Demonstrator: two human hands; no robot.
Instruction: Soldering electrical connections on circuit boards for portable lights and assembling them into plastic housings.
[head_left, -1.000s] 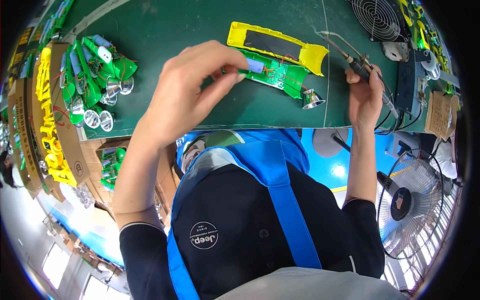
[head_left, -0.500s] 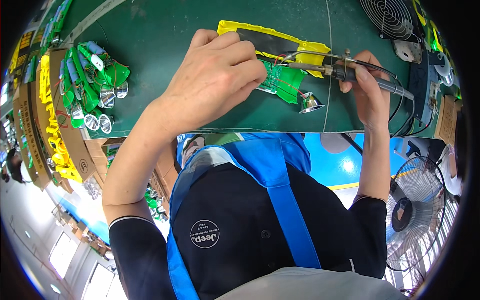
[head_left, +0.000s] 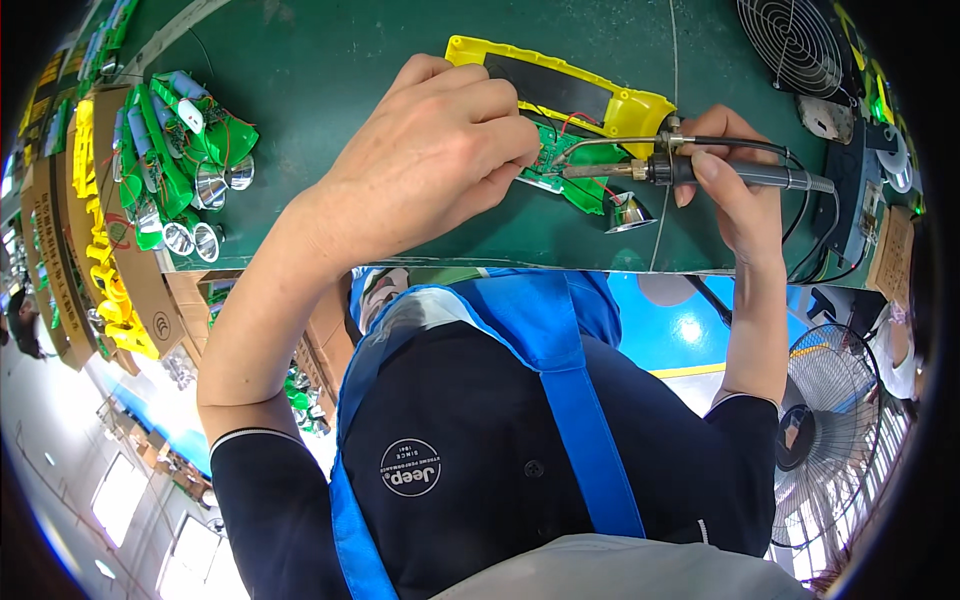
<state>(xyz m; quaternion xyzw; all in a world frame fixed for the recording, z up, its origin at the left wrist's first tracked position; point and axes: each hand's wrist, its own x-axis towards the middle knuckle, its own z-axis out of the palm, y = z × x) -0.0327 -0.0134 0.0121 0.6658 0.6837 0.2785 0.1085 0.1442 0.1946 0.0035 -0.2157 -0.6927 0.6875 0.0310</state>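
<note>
My right hand (head_left: pixel 735 190) grips a soldering iron (head_left: pixel 765 175) with a thin curved metal tube fixed alongside. Its tip points left, at or just above a green circuit board (head_left: pixel 548 160); contact is hard to tell. The board lies in a green plastic housing (head_left: pixel 582 198), with a silver reflector cup (head_left: pixel 629 213) attached by a red wire. Over the board's left end, my left hand (head_left: pixel 430 150) is closed in a pinch, its fingertips and whatever they hold hidden from view. Just behind sits a yellow plastic shell (head_left: pixel 640 112) with a dark inner strip.
Several green housings with reflectors (head_left: pixel 180 165) are piled at the left of the green table (head_left: pixel 330 60). Beyond them stands a cardboard box (head_left: pixel 150 290) edged with yellow parts (head_left: pixel 110 270). At the right are a small fan (head_left: pixel 795 45), a dark soldering station (head_left: pixel 850 190) and cables.
The iron's tip has dropped lower and now lies over the green board. My right hand has tilted the handle more level. My left hand stays pinched at the board.
</note>
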